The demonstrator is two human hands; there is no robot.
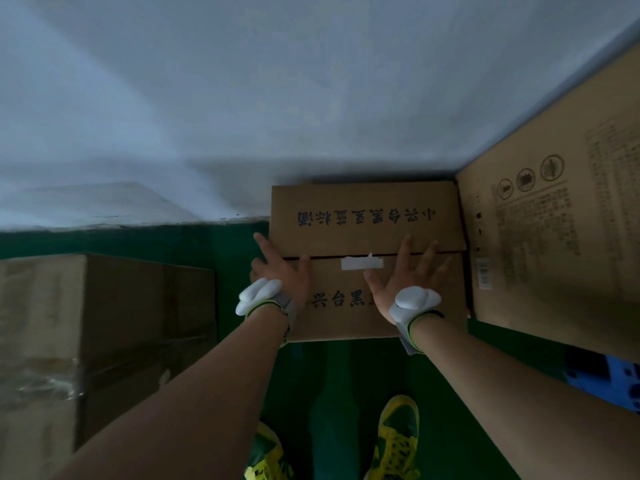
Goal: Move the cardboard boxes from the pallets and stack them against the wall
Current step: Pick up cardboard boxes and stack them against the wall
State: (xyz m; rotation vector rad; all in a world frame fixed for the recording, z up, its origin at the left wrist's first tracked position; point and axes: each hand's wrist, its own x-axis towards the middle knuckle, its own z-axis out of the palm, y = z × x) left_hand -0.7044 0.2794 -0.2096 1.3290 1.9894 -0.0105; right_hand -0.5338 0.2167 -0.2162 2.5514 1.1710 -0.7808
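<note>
A brown cardboard box [367, 216] with black printed characters and a strip of white tape on its top seam sits against the white wall [242, 98], on the green floor. My left hand [284, 271] lies flat on the box's top near its left edge, fingers spread. My right hand [408, 271] lies flat on the top to the right of the tape, fingers spread too. Neither hand wraps around the box. Both wrists carry white sensor bands.
A tall printed cardboard box [554, 244] stands right beside the small box on its right. Another taped cardboard box [104, 334] stands to the left, with a gap of green floor [235, 244] between. My yellow shoes [394, 441] are below.
</note>
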